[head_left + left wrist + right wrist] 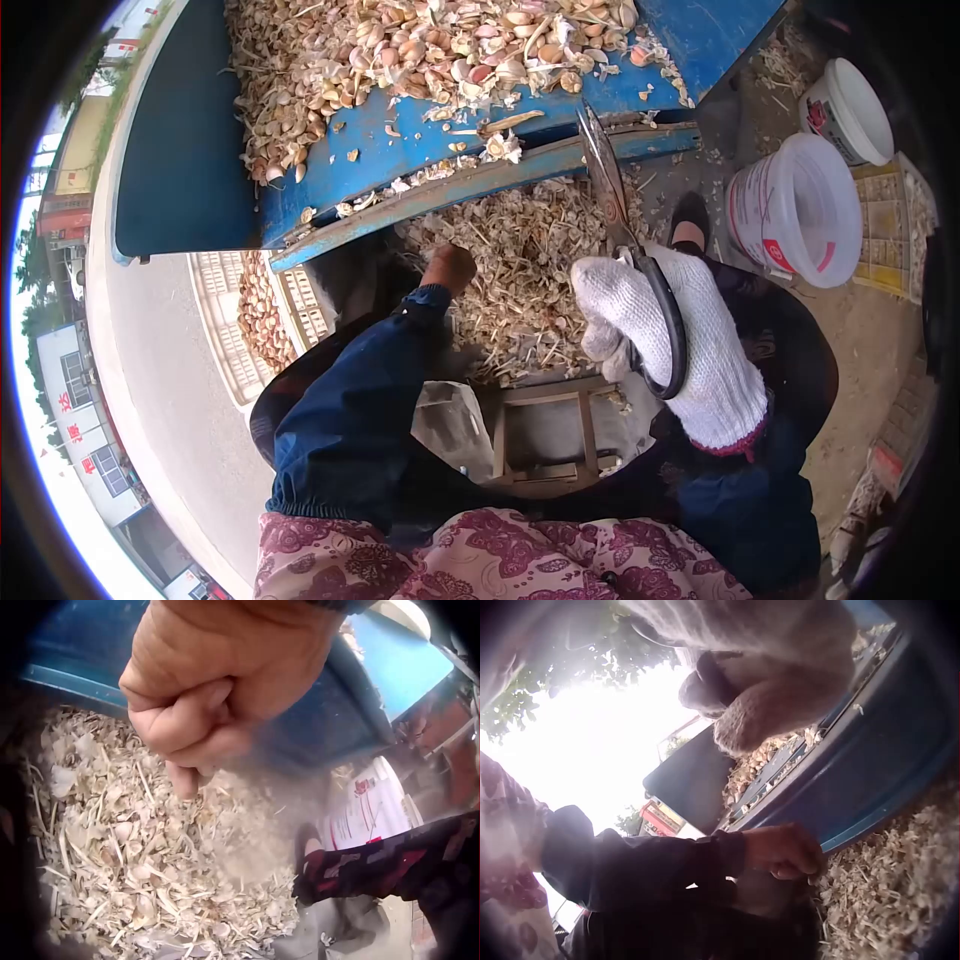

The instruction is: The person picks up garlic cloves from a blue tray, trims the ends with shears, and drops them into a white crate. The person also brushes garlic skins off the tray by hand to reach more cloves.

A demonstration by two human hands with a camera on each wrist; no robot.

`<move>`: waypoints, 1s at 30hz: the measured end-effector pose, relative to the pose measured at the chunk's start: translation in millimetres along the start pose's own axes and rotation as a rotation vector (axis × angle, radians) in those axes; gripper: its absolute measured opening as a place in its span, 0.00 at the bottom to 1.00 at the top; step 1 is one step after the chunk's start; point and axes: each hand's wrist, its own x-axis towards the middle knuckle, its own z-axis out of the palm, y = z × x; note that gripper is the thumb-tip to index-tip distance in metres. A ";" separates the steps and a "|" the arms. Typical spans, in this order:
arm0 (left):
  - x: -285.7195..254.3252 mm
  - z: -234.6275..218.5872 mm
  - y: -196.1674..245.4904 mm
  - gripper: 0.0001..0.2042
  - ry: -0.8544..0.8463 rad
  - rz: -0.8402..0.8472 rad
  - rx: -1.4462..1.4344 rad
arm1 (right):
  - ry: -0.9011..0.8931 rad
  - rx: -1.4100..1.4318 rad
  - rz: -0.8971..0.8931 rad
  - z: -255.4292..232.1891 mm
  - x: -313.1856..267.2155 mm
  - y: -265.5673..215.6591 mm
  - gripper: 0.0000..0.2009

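Observation:
My right hand (665, 335), in a white knitted glove with a dark red cuff, grips large scissors (660, 300) by their black handles. The long, worn blades point up toward the blue trough, over its front edge. My bare left hand (202, 694) hangs with its fingers curled tightly inward over a heap of dry garlic skins and stems (530, 270); no object shows in it. In the right wrist view, the gloved hand (780, 690) is at the top, its scissors mostly hidden.
A blue metal trough (190, 150) ahead bears a mound of garlic cloves (420, 60). A crate (225, 320) with cloves stands at the left. White buckets (795, 205) stand at the right, beside a yellowish crate (885, 235). A wooden frame (545, 440) lies between the knees.

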 end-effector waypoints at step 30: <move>69.3 141.0 12.9 0.16 -0.195 -0.376 -0.289 | 0.148 -0.041 -0.022 -10.3 -11.0 -5.1 0.13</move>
